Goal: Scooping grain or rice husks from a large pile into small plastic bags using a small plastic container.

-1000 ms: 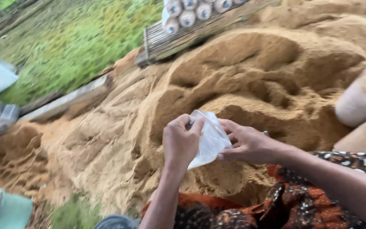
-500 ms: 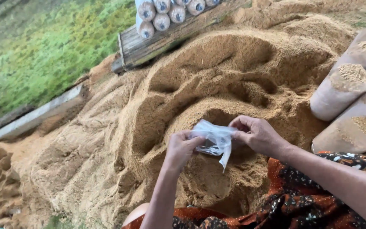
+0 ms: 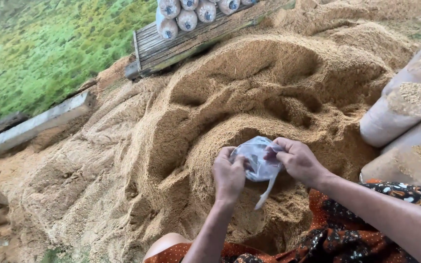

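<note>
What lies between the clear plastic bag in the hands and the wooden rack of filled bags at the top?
In the head view, only the heaped sawdust pile lies between the clear plastic bag and the wooden rack.

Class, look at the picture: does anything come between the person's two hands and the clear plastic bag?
Nothing visible does. The left hand and the right hand both grip the plastic bag directly, above the sawdust heap.

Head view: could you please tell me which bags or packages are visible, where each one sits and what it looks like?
Clear plastic bag: empty and crumpled, held between left hand and right hand over the sawdust pile.
Filled bags: right edge, pale plastic cylinders packed with tan sawdust.
Capped bags: top centre on wooden slats, whitish rounded cylinders.
</note>
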